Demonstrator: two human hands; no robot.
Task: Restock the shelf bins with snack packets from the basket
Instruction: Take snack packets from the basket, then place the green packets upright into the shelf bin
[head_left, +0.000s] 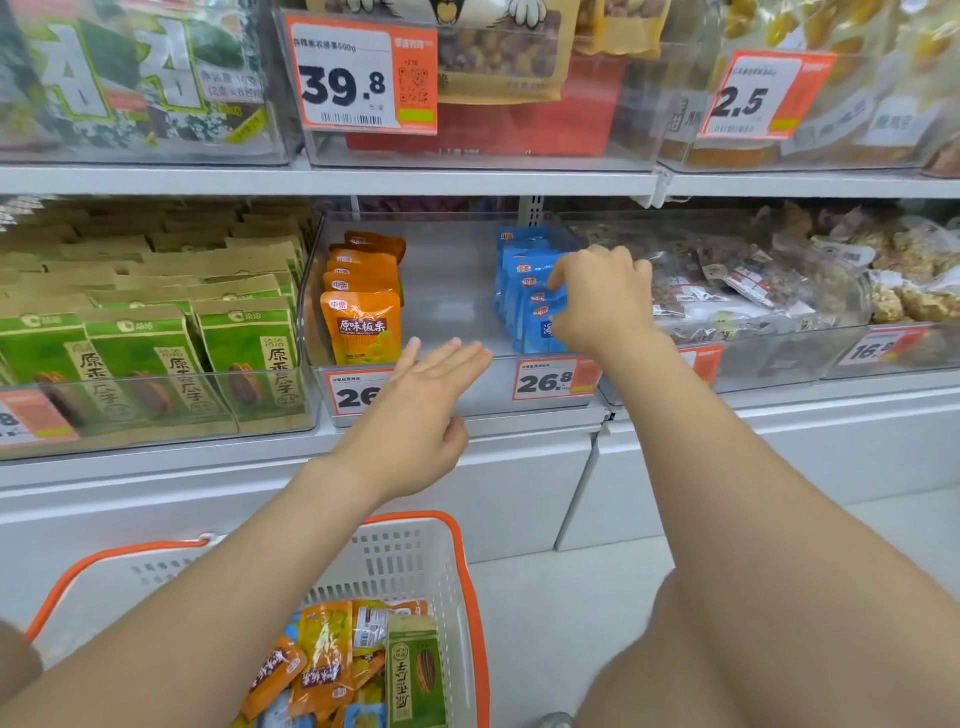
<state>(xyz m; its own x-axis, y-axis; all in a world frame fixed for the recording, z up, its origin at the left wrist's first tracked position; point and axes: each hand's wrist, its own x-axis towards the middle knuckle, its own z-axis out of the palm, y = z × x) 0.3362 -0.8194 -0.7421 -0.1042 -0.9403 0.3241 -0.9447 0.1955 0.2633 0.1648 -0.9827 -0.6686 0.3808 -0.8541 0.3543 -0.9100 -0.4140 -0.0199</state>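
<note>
Clear shelf bin (452, 291) in a shop, my right grip (602, 301) pinching the blue packets (530, 312) inside, my left grip (421, 415) spread flat before it, basket (410, 561) below.

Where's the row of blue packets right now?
Head view: the blue packets stand at the right side of the clear middle bin, across a gap from the orange packets, held by the right hand.

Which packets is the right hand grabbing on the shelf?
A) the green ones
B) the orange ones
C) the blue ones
C: the right hand has its fingers curled over the blue packets, while the orange packets stand apart at the other side of the same bin.
</note>
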